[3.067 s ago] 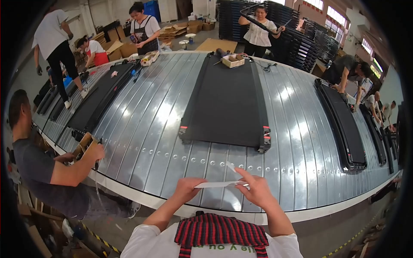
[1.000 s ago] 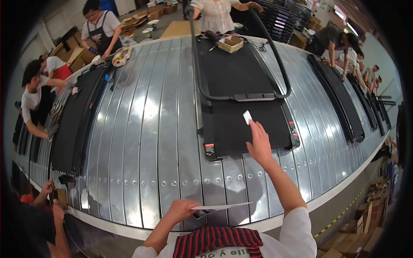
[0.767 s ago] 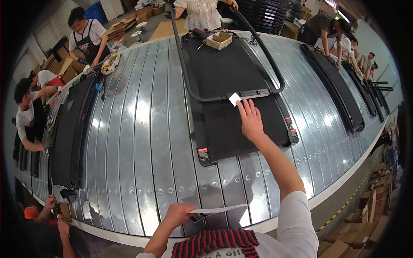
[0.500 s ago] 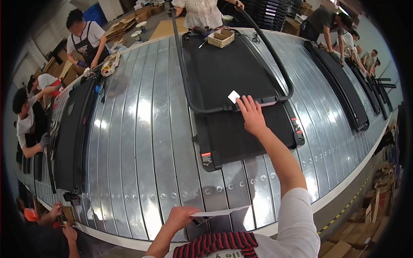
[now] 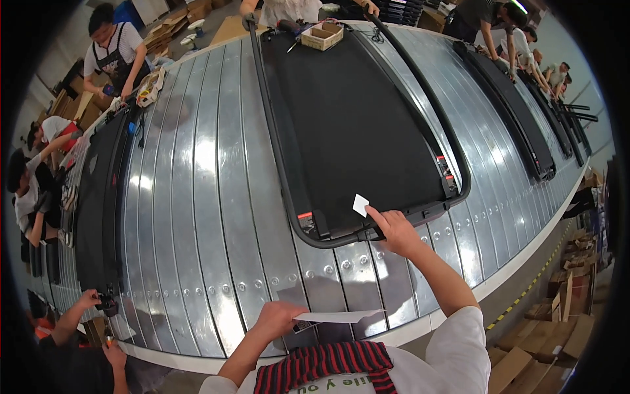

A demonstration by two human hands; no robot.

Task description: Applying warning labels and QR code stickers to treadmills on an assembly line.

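A long black treadmill [image 5: 354, 118] lies lengthwise before me, with a black U-shaped tube frame [image 5: 271, 118] resting around and over it. The frame's crossbar passes round the treadmill's near end. Above the crossbar my right hand [image 5: 397, 231] pinches a small white square piece [image 5: 360, 205] between thumb and forefinger, its other fingers curled near the bar. Close to my body, my left hand [image 5: 279, 320] grips one end of a white paper sheet [image 5: 344, 316], which sticks out to the right with dark print on its underside. Across from me, a person's hands [image 5: 371, 8] hold the frame's far ends.
An open carton [image 5: 322, 36] and tools sit on the treadmill's far end. More black treadmills lie at left [image 5: 98, 197] and right [image 5: 505, 105] on the slatted metal table [image 5: 216, 164]. Several co-workers stand round it. Cardboard [image 5: 518, 374] is stacked at lower right.
The tube frame has slid toward me, its crossbar now round the treadmill's near end. My right hand has come back with it, still pinching the white square. The left still holds the sheet.
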